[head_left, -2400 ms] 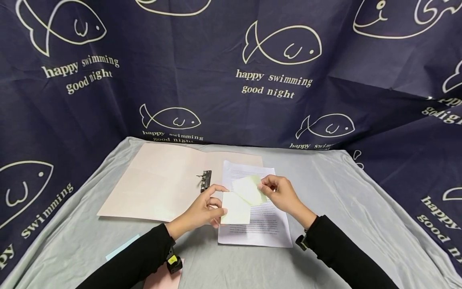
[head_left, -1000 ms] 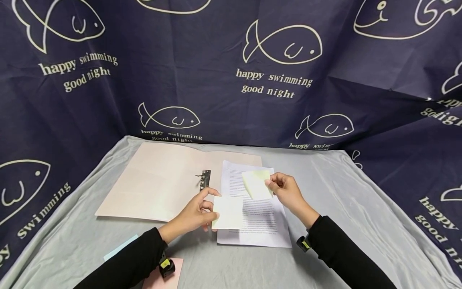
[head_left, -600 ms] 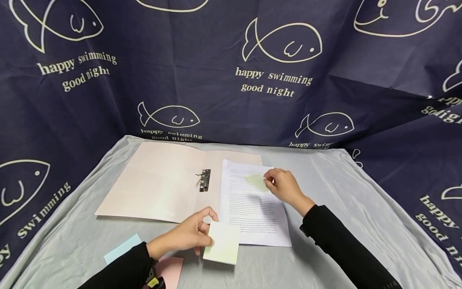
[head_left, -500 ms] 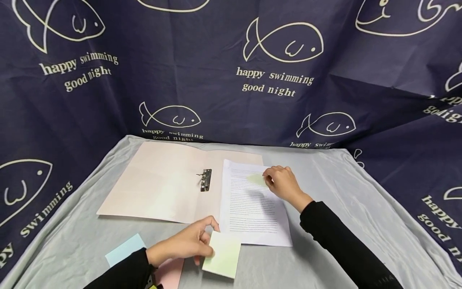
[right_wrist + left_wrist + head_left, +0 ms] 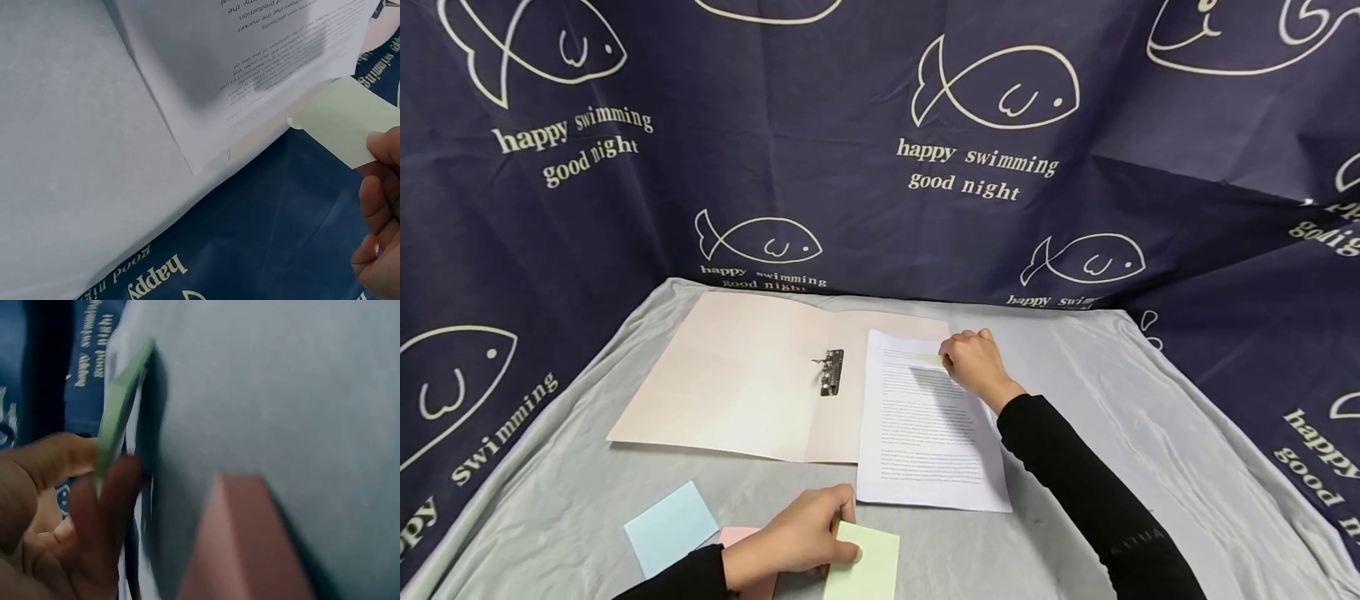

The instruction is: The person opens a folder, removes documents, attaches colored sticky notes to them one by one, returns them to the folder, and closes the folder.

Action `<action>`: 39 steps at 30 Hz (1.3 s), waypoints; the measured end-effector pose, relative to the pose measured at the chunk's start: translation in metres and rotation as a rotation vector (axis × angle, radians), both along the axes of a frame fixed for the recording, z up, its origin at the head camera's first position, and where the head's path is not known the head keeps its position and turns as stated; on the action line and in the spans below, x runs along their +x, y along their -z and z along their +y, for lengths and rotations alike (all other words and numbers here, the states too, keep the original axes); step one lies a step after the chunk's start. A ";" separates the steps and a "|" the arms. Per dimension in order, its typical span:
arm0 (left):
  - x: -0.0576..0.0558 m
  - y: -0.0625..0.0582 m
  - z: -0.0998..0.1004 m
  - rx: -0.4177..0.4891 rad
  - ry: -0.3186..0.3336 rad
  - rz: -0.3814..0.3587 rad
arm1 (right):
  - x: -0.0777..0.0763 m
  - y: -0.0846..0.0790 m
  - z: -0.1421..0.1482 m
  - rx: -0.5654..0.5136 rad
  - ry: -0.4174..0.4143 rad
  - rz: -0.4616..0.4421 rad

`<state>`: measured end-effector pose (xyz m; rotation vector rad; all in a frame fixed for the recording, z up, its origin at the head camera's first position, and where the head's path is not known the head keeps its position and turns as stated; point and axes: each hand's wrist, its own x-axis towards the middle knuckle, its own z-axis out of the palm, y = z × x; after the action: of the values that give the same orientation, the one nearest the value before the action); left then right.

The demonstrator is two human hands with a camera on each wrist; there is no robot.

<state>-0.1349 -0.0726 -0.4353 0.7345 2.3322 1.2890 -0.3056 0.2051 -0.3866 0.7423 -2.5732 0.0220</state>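
At the front of the table my left hand (image 5: 808,529) grips a pad of green sticky notes (image 5: 871,560), which in the left wrist view appears edge-on between thumb and fingers. Above the top of the printed sheets (image 5: 928,442), my right hand (image 5: 976,360) pinches one green sticky note (image 5: 350,122). The right wrist view shows that note with a slightly curled corner; in the head view the fingers hide most of it. Behind the sheets lies an opened pale pink folder (image 5: 722,375) with a black metal clip (image 5: 832,372).
A blue sticky-note pad (image 5: 672,527) lies on the grey cloth (image 5: 1097,392) at the front left. Beside it, a pink pad (image 5: 240,544) is partly covered by my left forearm in the head view. A dark blue fish-print curtain (image 5: 865,167) hangs behind.
My left hand has drawn the green pad off the sheets toward the table's front. My right hand has carried the single note up toward the sheets' top edge and turned over it.
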 end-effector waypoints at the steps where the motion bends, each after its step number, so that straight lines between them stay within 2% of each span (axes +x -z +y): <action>1: 0.000 0.000 0.001 -0.063 -0.010 0.079 | -0.001 0.001 -0.001 0.004 -0.001 0.003; 3: 0.000 -0.001 0.003 -0.189 -0.029 0.231 | -0.003 0.003 -0.003 0.017 0.000 0.005; 5: 0.000 -0.002 0.005 -0.293 -0.045 0.351 | -0.005 0.005 -0.004 0.033 0.003 0.008; 8: 0.001 -0.004 0.009 -0.385 -0.064 0.466 | -0.008 0.008 -0.005 0.052 0.018 0.010; 10: 0.001 -0.005 0.011 -0.410 -0.059 0.542 | -0.009 0.010 -0.005 0.061 0.027 0.011; 12: -0.001 -0.003 0.011 -0.399 -0.029 0.635 | -0.011 0.011 -0.006 0.066 0.034 0.008; 14: -0.004 0.000 0.010 -0.379 0.023 0.723 | -0.012 0.013 -0.006 0.068 0.038 -0.004; 16: -0.008 0.003 0.008 -0.373 0.083 0.773 | -0.013 0.014 -0.006 0.072 0.039 -0.020; 18: -0.011 0.004 0.007 -0.398 0.134 0.750 | -0.014 0.016 -0.006 0.074 0.037 -0.041; 23: -0.015 -0.002 0.004 -0.520 0.203 0.532 | -0.014 0.019 -0.007 0.087 0.006 -0.060; 26: -0.017 -0.005 0.003 -0.552 0.220 0.449 | -0.012 0.022 -0.009 0.088 -0.021 -0.070; 35: -0.022 -0.010 0.003 -0.568 0.246 0.359 | -0.009 0.036 -0.014 0.108 -0.064 -0.126; 39: -0.024 -0.010 0.004 -0.585 0.260 0.348 | -0.008 0.042 -0.014 0.099 -0.081 -0.157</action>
<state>-0.1593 -0.0684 -0.4251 1.0630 2.5726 0.3487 -0.3139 0.1908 -0.4284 0.9143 -2.7073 -0.0228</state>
